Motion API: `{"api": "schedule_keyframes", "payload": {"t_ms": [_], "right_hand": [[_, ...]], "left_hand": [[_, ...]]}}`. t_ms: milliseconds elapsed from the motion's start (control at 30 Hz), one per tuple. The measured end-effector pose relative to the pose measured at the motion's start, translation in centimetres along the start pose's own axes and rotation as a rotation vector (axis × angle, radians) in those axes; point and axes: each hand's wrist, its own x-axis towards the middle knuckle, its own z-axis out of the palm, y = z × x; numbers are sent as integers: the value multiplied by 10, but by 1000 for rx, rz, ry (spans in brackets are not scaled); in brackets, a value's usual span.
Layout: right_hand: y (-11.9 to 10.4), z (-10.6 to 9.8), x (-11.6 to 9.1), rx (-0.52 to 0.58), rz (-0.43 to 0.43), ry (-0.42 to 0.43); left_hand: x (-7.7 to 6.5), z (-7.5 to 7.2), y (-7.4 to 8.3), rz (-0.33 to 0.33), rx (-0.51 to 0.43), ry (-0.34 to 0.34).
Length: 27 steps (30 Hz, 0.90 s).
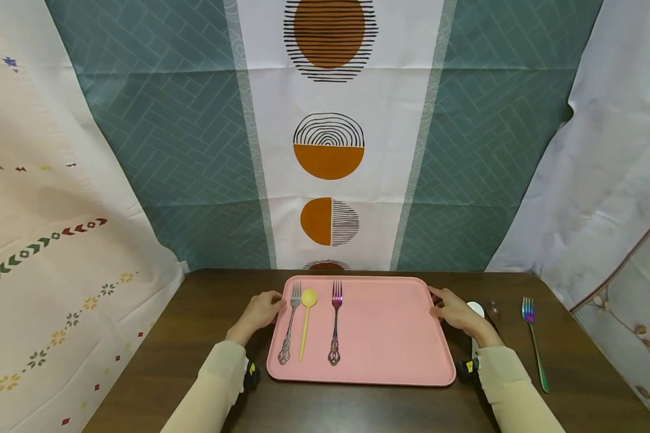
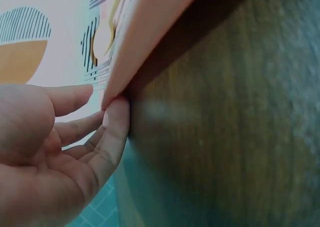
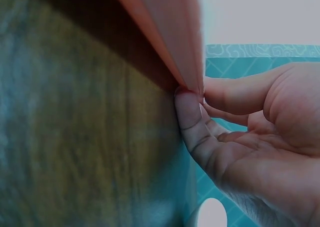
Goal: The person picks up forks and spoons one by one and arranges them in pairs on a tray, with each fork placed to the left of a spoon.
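Note:
A pink tray [image 1: 390, 331] lies on the dark wooden table. On its left part are a silver fork [image 1: 289, 322] with an ornate handle, a yellow spoon [image 1: 306, 319] and a purple fork [image 1: 336, 322] with a dark ornate handle. My left hand [image 1: 261, 313] holds the tray's left edge; in the left wrist view its fingertips curl under the rim while the thumb [image 2: 75, 98] stands a little off it. At the right edge, my right hand [image 1: 457, 311] pinches the rim, thumb [image 3: 232, 94] above and fingers below.
Right of the tray lie a white spoon [image 1: 475, 308] and a dark brown spoon [image 1: 493, 311], both partly hidden by my right arm. Farther right is a rainbow fork [image 1: 535, 346] with a green handle. A patterned cloth [image 1: 330, 180] hangs behind the table [image 1: 216, 300].

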Motion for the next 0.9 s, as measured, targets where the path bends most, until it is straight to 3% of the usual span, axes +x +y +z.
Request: {"api": "schedule_keyframes", "payload": {"t_ms": [267,533,733,900], "right_hand": [[2,0,-2,-24,32,-4],[-6,0,2,-75,-3,-23],[-15,-5,2,-61,22,-53],[-19,-11,-4,-81,7,-6]], "left_hand": [[-3,1,-1,41,-56,18],[-2,2,-5,32,-95,13],[0,0,-6,42,-115,-5],[-1,0,-9,34,-133,-4]]}}
